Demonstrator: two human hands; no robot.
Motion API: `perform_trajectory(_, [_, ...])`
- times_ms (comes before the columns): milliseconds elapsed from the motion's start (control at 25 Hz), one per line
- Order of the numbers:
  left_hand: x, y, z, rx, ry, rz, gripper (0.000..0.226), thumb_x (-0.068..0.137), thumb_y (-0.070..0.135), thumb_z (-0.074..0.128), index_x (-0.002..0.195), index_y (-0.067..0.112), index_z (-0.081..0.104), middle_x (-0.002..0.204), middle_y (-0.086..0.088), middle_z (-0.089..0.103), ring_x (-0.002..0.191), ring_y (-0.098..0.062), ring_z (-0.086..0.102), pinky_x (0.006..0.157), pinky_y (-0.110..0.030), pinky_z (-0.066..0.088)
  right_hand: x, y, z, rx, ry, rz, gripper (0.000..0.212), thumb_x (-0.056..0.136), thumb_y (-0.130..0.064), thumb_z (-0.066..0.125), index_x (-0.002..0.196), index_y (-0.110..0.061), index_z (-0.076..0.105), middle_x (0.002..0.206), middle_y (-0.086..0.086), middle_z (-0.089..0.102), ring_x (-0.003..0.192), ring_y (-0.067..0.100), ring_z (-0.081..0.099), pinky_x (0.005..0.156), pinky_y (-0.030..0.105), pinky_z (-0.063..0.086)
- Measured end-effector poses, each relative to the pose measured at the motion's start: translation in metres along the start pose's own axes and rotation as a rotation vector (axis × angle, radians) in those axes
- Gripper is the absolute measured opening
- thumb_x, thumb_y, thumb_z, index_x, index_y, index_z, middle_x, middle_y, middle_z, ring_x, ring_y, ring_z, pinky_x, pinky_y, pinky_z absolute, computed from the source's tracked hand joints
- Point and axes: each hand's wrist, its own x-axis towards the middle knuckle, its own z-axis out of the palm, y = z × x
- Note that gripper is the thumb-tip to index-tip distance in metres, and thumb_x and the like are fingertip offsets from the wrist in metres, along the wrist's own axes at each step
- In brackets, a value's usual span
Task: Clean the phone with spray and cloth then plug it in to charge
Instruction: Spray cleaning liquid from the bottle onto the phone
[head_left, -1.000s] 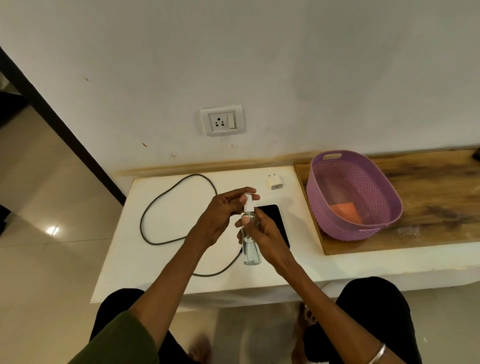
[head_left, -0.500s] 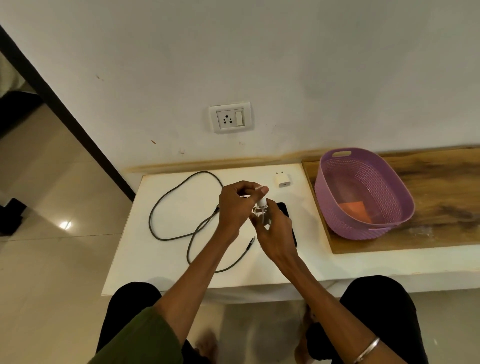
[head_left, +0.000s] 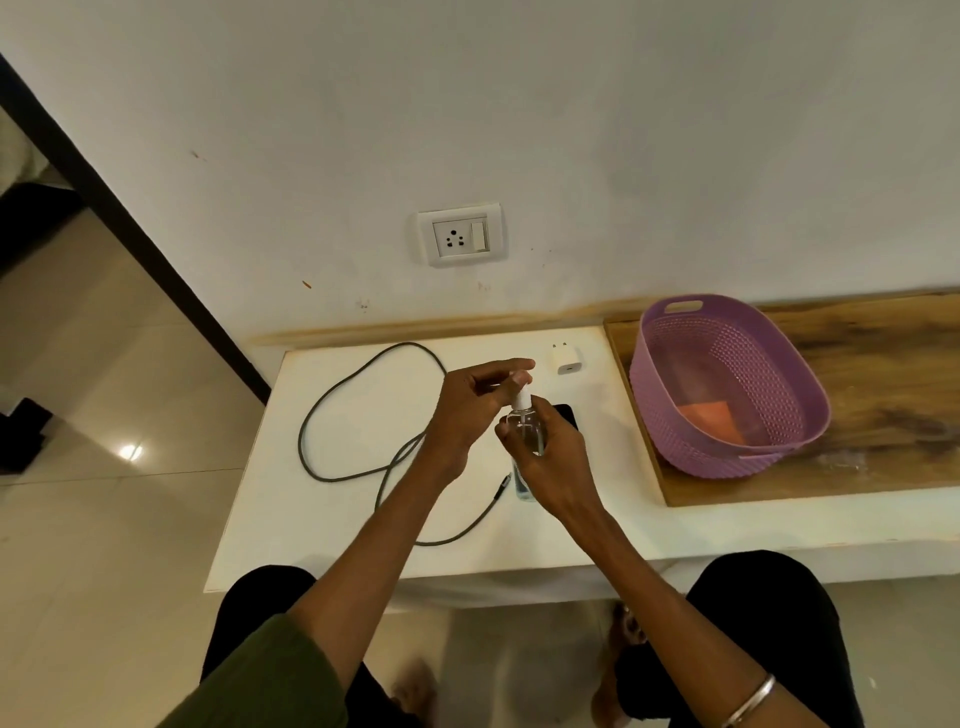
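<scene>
Seen from the head camera, a seated person holds a small clear spray bottle (head_left: 525, 441) over a white table (head_left: 332, 519). The right hand (head_left: 553, 462) wraps around the bottle's body, while the left hand (head_left: 470, 402) pinches the white nozzle cap (head_left: 521, 397) at its top with fingers closed. Just beyond the right hand, a dark phone (head_left: 567, 414) lies flat on the table, mostly hidden behind the knuckles. To the left of the left hand a grey charging cable (head_left: 363, 410) loops across the tabletop, its loose plug end lying near the bottle's base. A white charger adapter (head_left: 566, 358) sits beyond both hands, near the wall, under a wall socket (head_left: 460, 236). Off to the right of the right hand, a purple basket (head_left: 727, 384) on a wooden board (head_left: 883, 374) holds an orange cloth (head_left: 709, 418).

The bottle looks light, rigid and smooth, likely slippery if wet, so a full wrap around its middle suits it best. The phone, judged by its glossy face, is stiff, slick and breakable; its edges offer the safest hold. The cloth appears soft and can be pinched anywhere.
</scene>
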Motion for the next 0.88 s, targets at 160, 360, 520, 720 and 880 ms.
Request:
perform_trajectory(160, [0.002,-0.001,0.005,0.001,0.159,-0.04,0.016,0.08,0.019,0.081,0.094,0.012,0.08,0.092,0.0,0.079,0.091,-0.013,0.074,0.084,-0.026,0.055,-0.001,0.005,0.003,-0.055,0.042,-0.05,0.03,0.085,-0.041,0.069,0.11,-0.034,0.054,0.083,-0.03,0.056,0.079,-0.017,0.058,0.064,-0.005,0.039])
perform_trajectory(360, [0.01,0.001,-0.003,0.07,-0.118,-0.038,0.02,0.099,0.015,0.056,0.104,0.01,0.075,0.099,-0.001,0.076,0.094,-0.011,0.069,0.082,-0.023,0.054,0.006,-0.001,-0.01,0.206,-0.125,0.03,0.025,0.088,-0.025,0.069,0.111,-0.017,0.062,0.089,0.004,0.07,0.076,0.013,0.069,0.077,0.025,0.057])
perform_trajectory(520, [0.009,0.0,-0.006,-0.07,-0.145,-0.045,0.026,0.1,0.017,0.054,0.117,0.006,0.07,0.106,-0.014,0.074,0.102,-0.024,0.07,0.093,-0.033,0.056,0.001,-0.006,-0.006,0.312,-0.085,0.059,0.028,0.087,-0.028,0.07,0.11,-0.015,0.063,0.094,0.011,0.072,0.079,0.019,0.072,0.077,0.027,0.059])
perform_trajectory(720, [0.004,-0.006,0.005,-0.091,0.089,-0.015,0.022,0.08,0.019,0.08,0.098,0.006,0.076,0.094,-0.007,0.077,0.088,-0.018,0.073,0.082,-0.027,0.057,0.0,-0.002,-0.005,0.052,0.004,-0.01,0.029,0.084,-0.036,0.072,0.109,-0.025,0.063,0.087,-0.017,0.067,0.081,-0.002,0.065,0.07,0.003,0.046])
perform_trajectory(880, [0.008,-0.003,0.001,-0.046,-0.06,-0.031,0.012,0.09,0.018,0.069,0.095,0.01,0.076,0.093,-0.005,0.076,0.092,-0.016,0.071,0.08,-0.025,0.055,-0.002,-0.006,-0.012,0.143,-0.096,-0.009,0.019,0.089,-0.027,0.069,0.105,-0.023,0.061,0.087,-0.003,0.07,0.08,0.01,0.069,0.078,0.023,0.055])
